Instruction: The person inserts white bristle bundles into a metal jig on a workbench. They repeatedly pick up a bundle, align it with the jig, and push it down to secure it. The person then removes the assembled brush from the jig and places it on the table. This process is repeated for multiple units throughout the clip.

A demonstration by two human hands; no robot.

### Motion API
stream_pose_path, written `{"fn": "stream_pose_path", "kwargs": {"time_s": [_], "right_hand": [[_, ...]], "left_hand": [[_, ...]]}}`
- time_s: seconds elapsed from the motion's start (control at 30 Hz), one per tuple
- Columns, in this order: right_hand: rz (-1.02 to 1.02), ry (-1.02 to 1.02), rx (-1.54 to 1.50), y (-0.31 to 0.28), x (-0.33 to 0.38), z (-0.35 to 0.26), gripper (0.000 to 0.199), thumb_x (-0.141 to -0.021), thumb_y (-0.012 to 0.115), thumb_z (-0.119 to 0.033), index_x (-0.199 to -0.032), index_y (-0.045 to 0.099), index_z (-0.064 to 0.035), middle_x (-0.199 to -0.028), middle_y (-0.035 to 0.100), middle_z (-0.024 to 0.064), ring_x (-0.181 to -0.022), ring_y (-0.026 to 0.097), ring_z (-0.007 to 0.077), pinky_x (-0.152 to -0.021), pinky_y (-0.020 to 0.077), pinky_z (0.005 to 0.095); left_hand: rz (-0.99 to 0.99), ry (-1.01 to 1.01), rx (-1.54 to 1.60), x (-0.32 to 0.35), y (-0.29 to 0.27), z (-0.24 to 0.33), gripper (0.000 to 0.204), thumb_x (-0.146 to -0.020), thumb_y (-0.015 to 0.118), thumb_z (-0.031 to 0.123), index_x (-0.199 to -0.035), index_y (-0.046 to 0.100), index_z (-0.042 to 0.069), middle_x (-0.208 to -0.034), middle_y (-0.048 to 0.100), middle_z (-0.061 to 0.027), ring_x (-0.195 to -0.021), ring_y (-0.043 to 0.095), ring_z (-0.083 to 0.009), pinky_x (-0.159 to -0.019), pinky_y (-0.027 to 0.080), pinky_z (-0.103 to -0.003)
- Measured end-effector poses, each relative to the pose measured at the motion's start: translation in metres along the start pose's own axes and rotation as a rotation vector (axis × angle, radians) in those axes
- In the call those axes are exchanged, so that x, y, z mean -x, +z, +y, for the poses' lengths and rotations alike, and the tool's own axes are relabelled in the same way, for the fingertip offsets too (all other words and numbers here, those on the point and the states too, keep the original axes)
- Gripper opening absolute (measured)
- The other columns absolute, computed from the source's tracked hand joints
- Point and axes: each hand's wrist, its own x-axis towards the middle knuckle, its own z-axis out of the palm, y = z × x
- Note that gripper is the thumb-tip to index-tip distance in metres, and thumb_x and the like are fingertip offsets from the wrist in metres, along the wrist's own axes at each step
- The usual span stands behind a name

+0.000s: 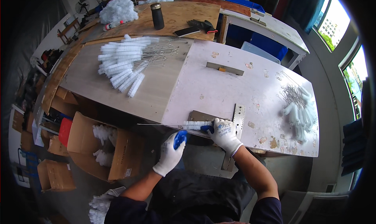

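A white bristle brush [192, 125] with a thin wire stem lies along the front edge of the table, its stem pointing left. My right hand [224, 134], in a white glove with a blue palm, is closed on the bristle end. Under and behind the brush lies a grey metal block [199, 116]. A flat metal strip with holes [239, 116] stretches away beside that hand. My left hand [171, 151], gloved alike, hovers off the table edge below the wire stem. It is apart from the brush, fingers loosely bent and nothing visible in them.
White brushes [121, 61] are heaped on the table's left part, with another pile [299, 110] at the right edge. A metal bar [225, 68] lies mid-table. Farther back are a black tumbler [157, 17] and a phone [187, 31]. An open carton [129, 155] stands below left.
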Motion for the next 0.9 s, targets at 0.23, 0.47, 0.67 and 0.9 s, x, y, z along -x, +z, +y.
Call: {"fn": "stream_pose_path", "kwargs": {"time_s": [0.23,0.47,0.67,0.9], "right_hand": [[0.083,-0.018,-0.008,0.002,0.000,-0.002,0.041,-0.089,0.068,-0.044,-0.098,0.064,-0.0043,-0.091,0.072,0.0161,-0.087,0.072,0.0322,-0.079,0.0556,0.0435],[0.043,-0.068,0.015,-0.001,-0.006,0.007,0.037,-0.091,0.066,-0.042,-0.097,0.063,-0.0050,-0.088,0.072,0.0138,-0.081,0.072,0.0305,-0.075,0.0555,0.0424],[0.070,-0.155,0.046,0.014,-0.004,0.015,0.040,-0.089,0.069,-0.045,-0.094,0.064,-0.0060,-0.086,0.072,0.0122,-0.081,0.072,0.0290,-0.075,0.0553,0.0411],[0.232,-0.152,-0.083,0.025,-0.005,0.023,0.036,-0.085,0.073,-0.044,-0.083,0.065,-0.0085,-0.076,0.071,0.0118,-0.073,0.072,0.0323,-0.070,0.0551,0.0420]], "left_hand": [[0.333,-0.324,0.228,-0.069,0.059,-0.026,0.023,-0.098,0.060,0.014,-0.105,0.073,-0.004,-0.088,0.073,-0.0110,-0.076,0.070,-0.0156,-0.065,0.057,-0.032],[0.301,-0.475,0.898,-0.136,0.085,0.030,0.023,-0.100,0.050,0.008,-0.105,0.071,-0.002,-0.076,0.064,-0.0056,-0.058,0.059,-0.0151,-0.056,0.052,-0.033],[0.077,-0.544,0.779,-0.172,0.106,0.026,0.022,-0.097,0.053,0.009,-0.104,0.074,0.004,-0.066,0.054,0.0028,-0.049,0.045,-0.0078,-0.044,0.038,-0.026],[-0.077,-0.100,0.093,-0.196,0.167,0.013,0.021,-0.092,0.060,0.015,-0.102,0.074,0.003,-0.073,0.068,-0.0065,-0.058,0.061,-0.0151,-0.054,0.049,-0.034]]}}
